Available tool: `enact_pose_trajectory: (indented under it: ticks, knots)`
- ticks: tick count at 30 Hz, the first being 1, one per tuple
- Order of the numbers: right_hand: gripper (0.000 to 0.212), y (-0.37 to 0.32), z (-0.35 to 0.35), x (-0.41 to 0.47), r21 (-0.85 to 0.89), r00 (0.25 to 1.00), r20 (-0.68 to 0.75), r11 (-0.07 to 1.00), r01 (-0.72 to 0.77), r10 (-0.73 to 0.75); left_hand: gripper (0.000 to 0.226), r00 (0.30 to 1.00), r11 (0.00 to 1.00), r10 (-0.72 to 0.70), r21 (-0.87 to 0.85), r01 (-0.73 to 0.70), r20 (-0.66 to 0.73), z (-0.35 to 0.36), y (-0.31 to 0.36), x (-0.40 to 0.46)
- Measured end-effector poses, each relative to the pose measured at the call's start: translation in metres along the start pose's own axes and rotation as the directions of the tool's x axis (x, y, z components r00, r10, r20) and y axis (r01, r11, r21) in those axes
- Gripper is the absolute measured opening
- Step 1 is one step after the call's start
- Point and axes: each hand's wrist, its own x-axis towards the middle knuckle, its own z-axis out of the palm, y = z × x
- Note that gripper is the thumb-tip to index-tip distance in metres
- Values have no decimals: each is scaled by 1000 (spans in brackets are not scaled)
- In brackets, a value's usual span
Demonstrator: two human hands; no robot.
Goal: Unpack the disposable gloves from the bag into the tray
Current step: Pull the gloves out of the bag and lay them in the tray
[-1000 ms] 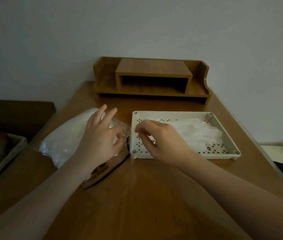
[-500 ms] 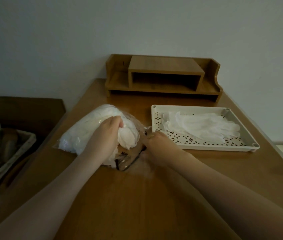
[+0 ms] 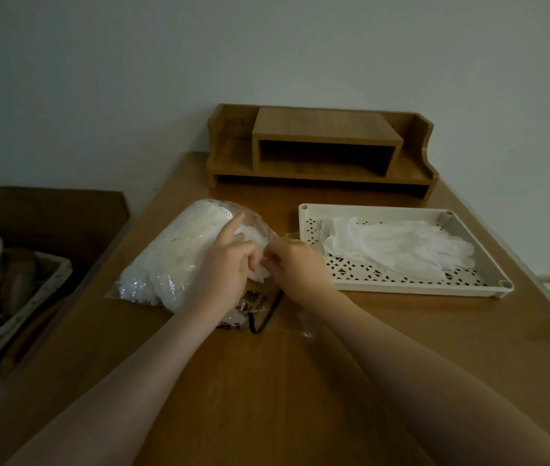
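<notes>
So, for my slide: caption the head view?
Both hands work gloves from the bag beside the tray.

The left hand (image 3: 223, 264) covers the mouth end of the bag (image 3: 179, 257), so the opening cannot be seen. Where its fingertips meet those of the right hand (image 3: 297, 267), what each one pinches cannot be told apart. Black print on the bag's near flap is partly under the left wrist and too small to read. The basket (image 3: 14, 297) beside the bench's left edge is cut off by the picture's edge, its contents dim and unclear. Past the bench's right edge, something pale is blurred.
</notes>
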Motion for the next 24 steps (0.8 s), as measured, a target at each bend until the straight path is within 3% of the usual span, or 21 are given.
enact_pose_trajectory:
  ticks: [3, 5, 7, 12, 16, 19, 24]
  knots:
    - [18, 4, -21, 0, 318, 995, 71, 944, -84, 64, 28, 1000, 999, -4, 43, 4, 4, 3, -5, 2]
    - [24, 6, -39, -1, 588, 977, 145, 781, -212, 157, 19, 1000, 996, 6, 89, -5, -7, 7, -6, 4]
    - [29, 10, -51, -2, 737, 966, 168, 625, -256, 198, 25, 1000, 991, -8, 136, 4, 29, 11, -2, 6]
    - [30, 12, -62, -2, 892, 954, 164, 375, -253, 253, 50, 999, 958, 1, 287, -15, 50, 17, 2, 10]
    - [29, 11, -65, -4, 940, 943, 182, 232, -250, 278, 38, 988, 927, 155, 343, -152, 18, 16, -5, 7]
    - [24, 13, -70, -2, 967, 908, 193, 83, -240, 371, 47, 981, 923, 191, 337, -188, 26, 11, -5, 4]
    - [16, 13, -81, 2, 971, 837, 237, -113, -209, 492, 35, 977, 881, 209, 427, -206, 40, 4, -6, -2]
